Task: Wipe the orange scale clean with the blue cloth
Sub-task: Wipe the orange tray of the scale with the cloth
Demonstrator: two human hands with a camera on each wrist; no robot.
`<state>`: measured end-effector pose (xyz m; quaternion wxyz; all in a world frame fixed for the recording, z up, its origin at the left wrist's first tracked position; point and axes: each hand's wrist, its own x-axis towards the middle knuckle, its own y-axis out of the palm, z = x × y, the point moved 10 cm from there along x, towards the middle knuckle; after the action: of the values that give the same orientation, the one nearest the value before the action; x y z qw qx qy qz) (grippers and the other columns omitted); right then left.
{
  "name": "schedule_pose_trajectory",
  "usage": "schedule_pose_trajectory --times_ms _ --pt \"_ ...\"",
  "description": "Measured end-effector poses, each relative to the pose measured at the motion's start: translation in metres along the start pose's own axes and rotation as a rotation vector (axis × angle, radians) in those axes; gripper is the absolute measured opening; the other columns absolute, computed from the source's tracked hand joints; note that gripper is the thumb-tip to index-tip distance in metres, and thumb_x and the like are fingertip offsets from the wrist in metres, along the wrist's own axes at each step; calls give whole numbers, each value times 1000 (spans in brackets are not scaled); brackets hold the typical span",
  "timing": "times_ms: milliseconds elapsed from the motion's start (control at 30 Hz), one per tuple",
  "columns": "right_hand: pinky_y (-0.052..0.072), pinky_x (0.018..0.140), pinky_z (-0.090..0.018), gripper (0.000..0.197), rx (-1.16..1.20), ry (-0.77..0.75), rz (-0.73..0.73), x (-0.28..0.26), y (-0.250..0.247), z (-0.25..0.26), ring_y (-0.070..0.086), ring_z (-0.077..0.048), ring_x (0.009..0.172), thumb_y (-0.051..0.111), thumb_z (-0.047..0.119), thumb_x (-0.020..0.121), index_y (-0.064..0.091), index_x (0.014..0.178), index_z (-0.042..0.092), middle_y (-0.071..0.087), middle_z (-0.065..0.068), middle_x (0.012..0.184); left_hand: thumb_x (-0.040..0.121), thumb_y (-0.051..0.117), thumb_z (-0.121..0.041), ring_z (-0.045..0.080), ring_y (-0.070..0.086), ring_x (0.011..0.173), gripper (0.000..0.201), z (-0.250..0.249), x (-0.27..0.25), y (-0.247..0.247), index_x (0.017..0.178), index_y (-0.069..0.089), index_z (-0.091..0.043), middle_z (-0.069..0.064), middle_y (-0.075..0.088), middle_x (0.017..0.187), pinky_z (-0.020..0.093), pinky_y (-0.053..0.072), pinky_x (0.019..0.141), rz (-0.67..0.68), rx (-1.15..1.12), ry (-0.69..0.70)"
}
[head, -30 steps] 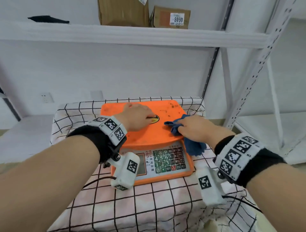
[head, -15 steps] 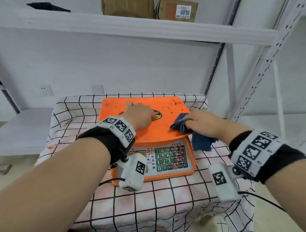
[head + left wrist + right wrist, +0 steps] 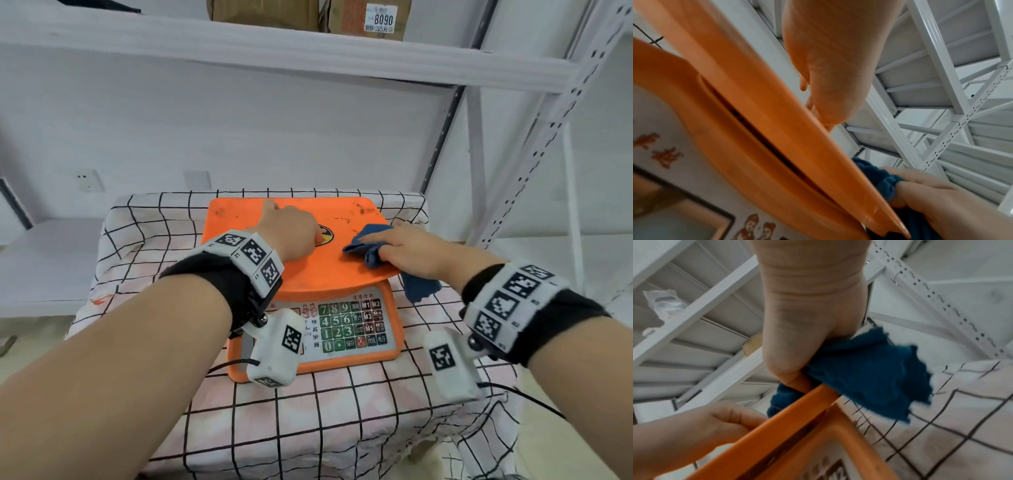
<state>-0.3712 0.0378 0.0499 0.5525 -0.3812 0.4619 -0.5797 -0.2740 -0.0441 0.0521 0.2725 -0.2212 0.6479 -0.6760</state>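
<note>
Orange scale (image 3: 318,274) sits mid-frame in the head view on the checked-cloth worktop (image 3: 342,411), keypad toward the bottom edge. Left hand (image 3: 291,233) lies palm-down on the platter left of centre, fingers loosely bent, holding nothing, forearm coming in from lower left. Right hand (image 3: 411,248) is palm-down at the platter's right edge, fingers extended over the bunched blue cloth (image 3: 368,243), pressing it to the surface. Right wrist view shows the thumb side clamping the cloth against the platter rim, rest of it hanging off the edge lower right. Grip looks like a pinch, though that frame is blurred. Dark smudges on the platter's far side.
</note>
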Motion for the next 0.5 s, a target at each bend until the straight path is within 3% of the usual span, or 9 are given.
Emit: schedule_pose_trajectory --times_ms 67,167,267,367,500 --pt "27 100 -31 41 -122 25 3 8 0 -2 42 -13 103 34 15 97 52 131 27 56 4 126 88 35 0 21 52 99 50 1 0 1 108 69 -32 -7 55 85 40 19 99 1 3 -3" --pt "27 105 -36 36 -186 68 3 28 6 2 45 -20 119 33 25 98 49 130 24 53 1 131 87 35 1 21 53 95 50 2 1 2 104 69 -31 -7 53 82 40 19 97 6 -4 -13" --pt "25 109 -35 41 -170 32 -6 30 9 4 43 -16 125 36 19 96 49 134 27 52 5 134 89 35 -2 19 52 98 50 3 2 2 107 68 -34 -9 59 91 40 18 100 7 -28 -20" --pt "17 112 -35 45 -209 -8 -27 19 5 0 47 -13 120 35 14 92 52 129 33 58 9 123 89 35 -2 19 52 108 51 5 5 1 113 68 -33 -8 64 111 39 17 102 1 -31 -26" --pt "11 113 -45 33 -315 103 7 28 4 -11 46 -19 122 30 21 96 51 118 34 55 3 111 89 33 0 19 50 97 55 2 2 2 116 64 -37 -8 60 97 40 19 100 7 -10 -20"
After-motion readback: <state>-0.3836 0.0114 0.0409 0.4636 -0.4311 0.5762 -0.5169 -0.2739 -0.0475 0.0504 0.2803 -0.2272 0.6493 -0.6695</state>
